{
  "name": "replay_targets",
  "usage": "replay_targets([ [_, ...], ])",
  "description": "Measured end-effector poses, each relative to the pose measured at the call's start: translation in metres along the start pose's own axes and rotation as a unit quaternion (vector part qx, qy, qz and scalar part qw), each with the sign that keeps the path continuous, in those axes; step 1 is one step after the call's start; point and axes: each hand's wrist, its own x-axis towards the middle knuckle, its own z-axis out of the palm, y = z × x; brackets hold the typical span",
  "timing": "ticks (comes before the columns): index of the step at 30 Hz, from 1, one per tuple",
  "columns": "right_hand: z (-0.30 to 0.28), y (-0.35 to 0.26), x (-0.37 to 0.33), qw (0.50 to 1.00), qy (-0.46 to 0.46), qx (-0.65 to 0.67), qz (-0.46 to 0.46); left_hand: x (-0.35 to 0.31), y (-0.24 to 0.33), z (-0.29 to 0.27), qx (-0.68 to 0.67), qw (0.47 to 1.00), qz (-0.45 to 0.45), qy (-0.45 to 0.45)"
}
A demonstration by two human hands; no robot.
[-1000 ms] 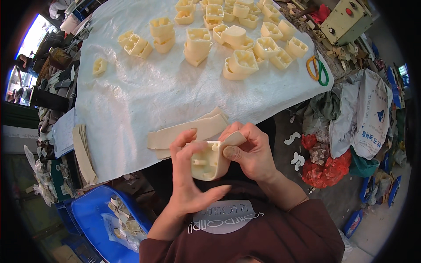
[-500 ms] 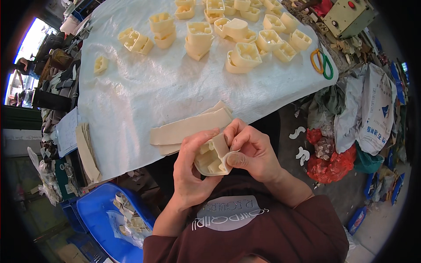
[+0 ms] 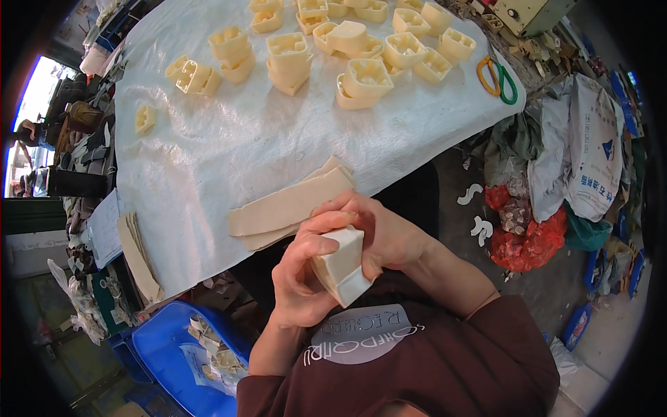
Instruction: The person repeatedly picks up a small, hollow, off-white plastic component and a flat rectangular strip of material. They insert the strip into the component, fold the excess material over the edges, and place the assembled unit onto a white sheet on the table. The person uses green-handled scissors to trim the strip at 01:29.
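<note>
Close to my chest, my left hand (image 3: pixel 300 281) and my right hand (image 3: pixel 390 235) both grip one cream, box-like piece (image 3: pixel 342 270). Its smooth outer wall faces up, with a paler band along its lower edge; the hollow inside is hidden. Left fingers wrap its left side and top, while my right thumb presses its right side. Just beyond my hands, flat beige strips (image 3: pixel 288 208) lie overlapping at the table's near edge. Farther off, several similar hollow cream pieces (image 3: pixel 368 80) stand singly and stacked on the white-covered table (image 3: pixel 187 167).
Scissors with one orange and one green handle (image 3: pixel 509 87) lie at the table's right edge. More beige strips (image 3: pixel 139 257) rest at its left corner. Below stands a blue bin (image 3: pixel 156 340) holding scraps. Red bags (image 3: pixel 528 243) and a white sack (image 3: pixel 594 153) sit on the right.
The cream piece has been turned over in my hands, so its outer wall shows instead of its hollow side. My right hand has shifted its grip around it. The view has moved slightly.
</note>
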Motion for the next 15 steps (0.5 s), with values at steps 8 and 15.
replay_targets([
  [8, 0.007, -0.010, -0.003, 0.997, 0.068, 0.020, 0.032, 0.003, -0.007, -0.015, -0.056, 0.997, 0.011, -0.056],
  [15, 0.000, -0.030, 0.009, 0.978, -0.089, -0.189, 0.010, 0.010, 0.012, -0.017, -0.060, 0.984, -0.166, 0.038],
])
